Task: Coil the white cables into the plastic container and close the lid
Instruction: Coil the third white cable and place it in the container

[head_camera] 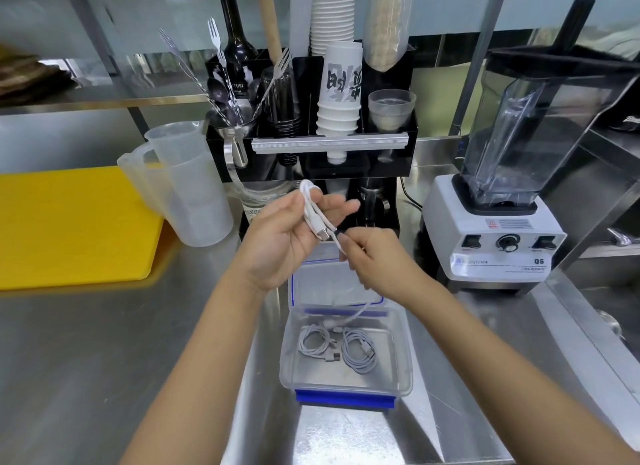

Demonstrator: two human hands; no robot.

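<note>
Just above the open container [346, 378], both hands work a white cable [313, 212] in the air. The left hand [284, 236] is palm up with its fingers loosely curled; the cable loops over its fingertips near the top and runs down across the palm, so the hand cradles the loops and is closed on them only lightly. The right hand [372, 257] sits just beside it, lower and to the right, with thumb and forefinger pinched together on the cable close to its plug [325, 234]. From that pinch the loose end of the cable drops behind the right wrist and trails into the container. The container is clear plastic with a blue clip [344, 399] on its near edge, and it rests on the steel counter [86, 360]. Its lid [336, 284], edged in blue, lies open on the far side, under the hands. Two coiled cables [337, 350] lie side by side on the container's floor, touching or nearly so. To the left on the counter are a yellow board [69, 225] and two stacked clear jugs [180, 187]. Behind the hands stands a black rack [311, 129] holding cups and utensils, and to the right a blender [509, 194].
</note>
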